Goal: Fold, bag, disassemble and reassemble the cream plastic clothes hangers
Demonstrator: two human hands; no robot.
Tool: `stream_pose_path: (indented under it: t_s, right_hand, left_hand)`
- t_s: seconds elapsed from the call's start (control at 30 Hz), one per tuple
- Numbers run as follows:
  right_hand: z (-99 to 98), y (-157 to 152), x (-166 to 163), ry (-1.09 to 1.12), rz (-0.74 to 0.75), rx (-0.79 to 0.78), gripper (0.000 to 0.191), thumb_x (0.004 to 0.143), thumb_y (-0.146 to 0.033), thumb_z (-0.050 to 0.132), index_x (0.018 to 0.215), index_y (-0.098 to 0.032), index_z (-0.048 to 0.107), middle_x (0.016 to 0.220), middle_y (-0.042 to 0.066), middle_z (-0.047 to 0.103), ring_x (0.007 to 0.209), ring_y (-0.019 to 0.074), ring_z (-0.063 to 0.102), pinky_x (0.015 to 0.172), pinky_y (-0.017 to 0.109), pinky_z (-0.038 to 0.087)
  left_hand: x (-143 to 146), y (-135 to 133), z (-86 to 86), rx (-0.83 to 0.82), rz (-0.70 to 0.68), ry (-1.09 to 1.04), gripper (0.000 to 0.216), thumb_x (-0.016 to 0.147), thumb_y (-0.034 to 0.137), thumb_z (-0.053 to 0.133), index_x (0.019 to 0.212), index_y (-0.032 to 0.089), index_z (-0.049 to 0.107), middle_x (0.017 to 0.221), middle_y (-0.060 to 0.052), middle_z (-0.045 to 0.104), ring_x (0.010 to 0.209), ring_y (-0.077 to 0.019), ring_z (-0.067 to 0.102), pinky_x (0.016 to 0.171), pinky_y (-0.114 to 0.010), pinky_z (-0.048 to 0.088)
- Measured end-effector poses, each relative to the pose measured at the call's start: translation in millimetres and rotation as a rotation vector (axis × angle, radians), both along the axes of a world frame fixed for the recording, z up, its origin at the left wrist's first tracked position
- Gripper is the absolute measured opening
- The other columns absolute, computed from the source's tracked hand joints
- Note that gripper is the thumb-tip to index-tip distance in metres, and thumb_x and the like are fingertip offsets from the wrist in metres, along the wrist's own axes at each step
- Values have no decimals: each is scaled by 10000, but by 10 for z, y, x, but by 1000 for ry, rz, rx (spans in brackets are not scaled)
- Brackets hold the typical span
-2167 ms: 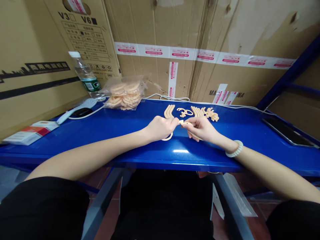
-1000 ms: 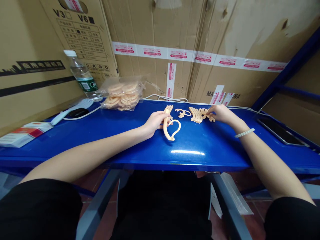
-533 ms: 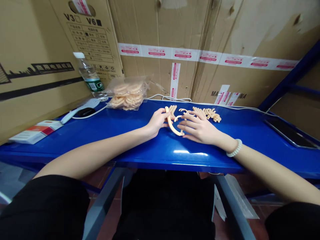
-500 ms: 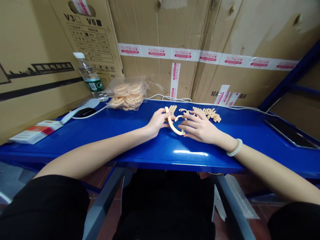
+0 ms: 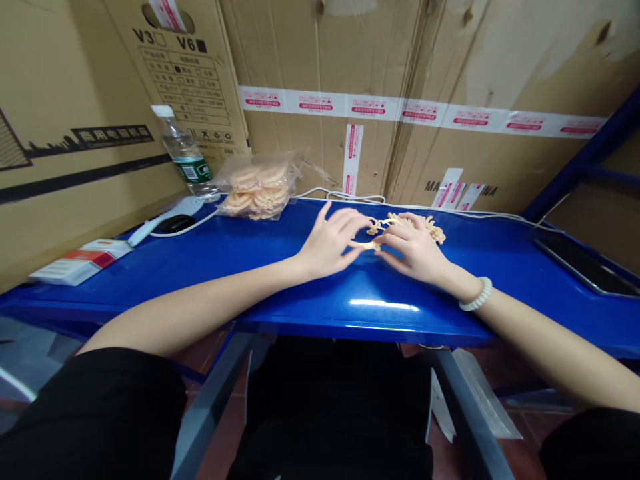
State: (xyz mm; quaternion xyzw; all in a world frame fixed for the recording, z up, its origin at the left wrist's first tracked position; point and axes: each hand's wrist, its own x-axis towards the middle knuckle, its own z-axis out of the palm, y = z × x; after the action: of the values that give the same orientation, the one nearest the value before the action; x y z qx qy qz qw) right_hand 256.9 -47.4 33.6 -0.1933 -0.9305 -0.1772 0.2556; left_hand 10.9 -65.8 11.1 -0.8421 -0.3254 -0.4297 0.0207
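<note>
Short black sleeves (image 5: 127,407) show in both lower corners. A pale, ridged bracelet (image 5: 477,297) circles the right wrist.

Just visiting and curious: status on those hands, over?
Right hand pinching curved beige piece. Left hand alongside, grip unclear. Other beige pieces just beyond, partly hidden.

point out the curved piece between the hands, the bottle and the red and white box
Curved piece (image 5: 365,245): head view, its visible stretch.
Bottle (image 5: 194,171): head view, its label.
Red and white box (image 5: 84,256): head view, its red band.

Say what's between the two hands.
Head view: a pale curved piece sits between left hand and right hand; more pale pieces lie beyond.
</note>
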Motion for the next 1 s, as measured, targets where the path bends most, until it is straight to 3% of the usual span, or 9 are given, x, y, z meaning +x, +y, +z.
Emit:
stream_pose_path:
  t_s: [0.07,0.2,0.37,0.57,0.77,0.87,1.0]
  right_hand:
    - [-25,-10,-17,0,14,18,205,1054,-301,530,1080,-192,702,990,94,721,919,259,647,1107,563,342]
    - [-58,-47,-62,-22,40,72,203,1055,-290,536,1010,-190,707,894,68,697,838,232,616,1106,547,348]
    - [-71,-60,-71,-28,46,91,181,1044,-259,538,988,-191,696,857,60,684,822,231,608,1051,528,368]
    - [-84,-48,-74,85,118,-136,126,1009,-296,624,948,-193,662,800,13,676,736,193,606,982,480,365]
    - [-32,-27,-74,315,77,-495,209,1001,-396,637,979,-195,688,868,39,708,747,200,624,750,355,459]
    - [-6,84,11,410,26,-491,256,984,-451,658,1001,-199,697,939,65,715,838,237,644,767,366,492]
    - [-17,284,141,399,-50,-402,282,1010,-475,600,1037,-217,709,996,82,720,932,280,649,888,438,506]
  left_hand:
    - [25,-46,-22,44,-8,149,183,944,262,639,1122,223,665,1232,-92,710,1308,-306,578,1288,-613,117]
    - [66,-48,-79,82,44,290,123,1023,283,558,1011,197,645,990,-60,742,999,-239,695,1179,-515,360]
    - [74,-6,-95,132,95,454,106,1035,236,544,988,162,603,954,-68,729,958,-227,698,1009,-391,466]
    - [53,7,-74,168,83,503,100,986,106,529,971,160,611,887,-48,730,856,-202,699,824,-326,467]
    - [-51,116,-3,379,16,463,254,1049,130,413,950,169,643,845,-45,743,817,-187,687,814,-343,443]
    - [-173,254,50,359,-41,420,234,1085,210,426,1057,167,654,975,-65,775,861,-178,700,852,-347,451]
    - [-400,512,89,251,-54,504,259,1061,155,421,1209,175,634,1112,-74,773,947,-185,698,1080,-429,407]
